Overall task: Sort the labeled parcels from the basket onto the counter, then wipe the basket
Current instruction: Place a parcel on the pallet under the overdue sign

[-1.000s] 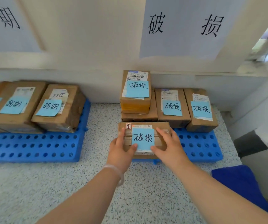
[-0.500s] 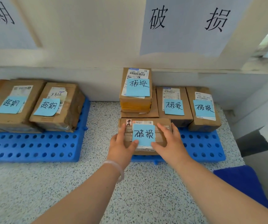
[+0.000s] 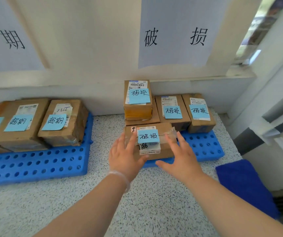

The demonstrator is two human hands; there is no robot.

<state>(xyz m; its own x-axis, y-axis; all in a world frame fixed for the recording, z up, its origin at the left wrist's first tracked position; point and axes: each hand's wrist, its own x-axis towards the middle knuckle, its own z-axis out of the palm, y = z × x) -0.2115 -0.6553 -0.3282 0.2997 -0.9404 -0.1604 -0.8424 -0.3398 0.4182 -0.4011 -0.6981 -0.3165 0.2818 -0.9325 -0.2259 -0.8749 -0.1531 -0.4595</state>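
Speckled counter (image 3: 103, 202) is shown; at twelve o'clock the parcel (image 3: 163, 130) has been released onto the blue pallet (image 3: 204, 146), left hand (image 3: 125, 156) and right hand (image 3: 181, 156) now spread wide, empty. Placement is judged done.

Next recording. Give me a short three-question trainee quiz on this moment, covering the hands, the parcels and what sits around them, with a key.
1. True or false: the left hand and the right hand are at the two sides of the front parcel, fingers straight.
2. The front parcel lies on the right blue tray. How many blue notes show in that tray's group? A two, B four, C six.
3. Fill in: the blue cloth lies on the counter to the ___ of that tray.
Key: 1 true; 2 B; 3 right.
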